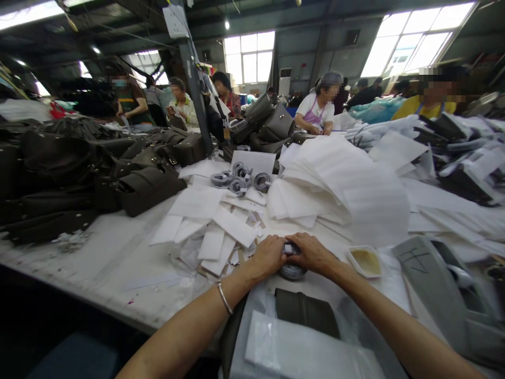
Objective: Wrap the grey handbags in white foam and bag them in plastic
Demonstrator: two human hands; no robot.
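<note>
My left hand and my right hand meet over a dark coiled strap with a pale band round it. Fingers of both hands curl in on the coil from either side. Just below lies a dark olive bag, partly under clear plastic and a white foam sheet. Beyond my hands, several similar coiled straps sit on the white sheets. My fingertips partly hide the coil in my hands.
White foam pieces and a stack of large foam sheets cover the table. Dark bags are piled at left. A small tray of yellowish stuff and a grey bin stand at right. Co-workers sit beyond.
</note>
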